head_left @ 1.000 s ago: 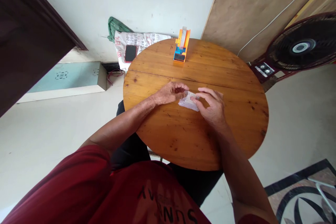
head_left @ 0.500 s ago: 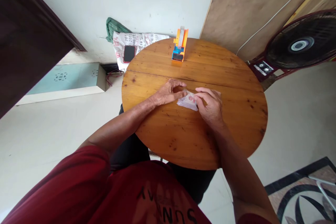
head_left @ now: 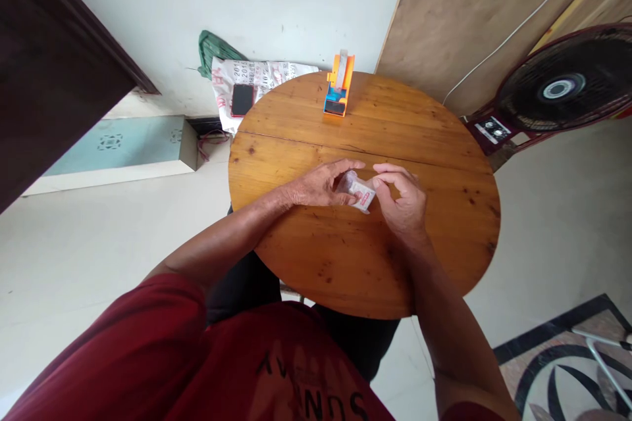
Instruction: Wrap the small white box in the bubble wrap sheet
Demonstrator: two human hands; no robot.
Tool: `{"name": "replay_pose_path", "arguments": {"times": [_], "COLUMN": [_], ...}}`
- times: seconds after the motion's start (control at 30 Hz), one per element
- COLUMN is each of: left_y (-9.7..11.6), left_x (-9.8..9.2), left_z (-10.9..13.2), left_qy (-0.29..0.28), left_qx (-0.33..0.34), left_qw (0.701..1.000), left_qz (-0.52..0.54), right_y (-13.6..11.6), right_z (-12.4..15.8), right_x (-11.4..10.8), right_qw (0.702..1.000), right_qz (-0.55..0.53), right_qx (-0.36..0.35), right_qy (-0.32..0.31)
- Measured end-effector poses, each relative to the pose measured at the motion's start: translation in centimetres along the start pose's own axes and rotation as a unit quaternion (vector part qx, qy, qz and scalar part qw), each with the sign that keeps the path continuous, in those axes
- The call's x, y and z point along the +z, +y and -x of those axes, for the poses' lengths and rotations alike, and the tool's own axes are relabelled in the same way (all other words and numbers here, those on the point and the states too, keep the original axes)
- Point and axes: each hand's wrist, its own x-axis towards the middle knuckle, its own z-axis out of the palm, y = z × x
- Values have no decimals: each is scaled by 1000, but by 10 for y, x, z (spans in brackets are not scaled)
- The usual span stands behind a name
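Note:
A small white packet with red print [head_left: 364,195], wrapped in clear plastic, is between my hands over the round wooden table [head_left: 316,256]. My left hand [head_left: 332,183] is curved round its left side, with the thumb pressed on the front of the plastic. At the right edge, my right hand [head_left: 402,200] pinches the wrap between thumb and index finger, the other fingers curled. What lies inside the plastic, beyond the printed face, is too small to make out.
An orange and blue tape dispenser [head_left: 338,85] stands at the table's far edge. Left of it, a phone [head_left: 242,100] lies on a printed white sack [head_left: 224,82] beside the table. A large fan [head_left: 563,87] stands to the right, near the wall.
My left hand has shifted right and wrapped further round the packet. The packet has turned so its red print shows more. My right hand has moved slightly right.

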Motion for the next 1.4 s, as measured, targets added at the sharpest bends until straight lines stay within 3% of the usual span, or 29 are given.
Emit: {"name": "replay_pose_path", "arguments": {"times": [0.13,0.3,0.7,0.9,1.07,1.2,1.4], "left_y": [2,4,6,2,8,12,11], "left_x": [1,2,3,3,-2,-4,-5], "left_z": [1,2,1,3,3,1,-2], "left_qy": [-27,-18,-39,-54,-76,-64,-9], "left_qx": [24,35,2,-7,-33,-46,-91], "left_qw": [999,999,997,997,988,979,986], "left_qz": [-2,-22,65,59,131,187,141], "right_y": [-2,0,6,8,10,10,16], "right_z": [-1,-3,-2,-3,-4,-4,-3], "right_x": [-4,-8,-11,-12,-12,-12,-8], "right_qw": [998,992,982,979,979,980,976], "right_qz": [-52,-100,-146,-160,-154,-148,-158], "right_qx": [33,63,107,113,120,123,138], "right_qy": [13,32,47,55,56,59,60]}}
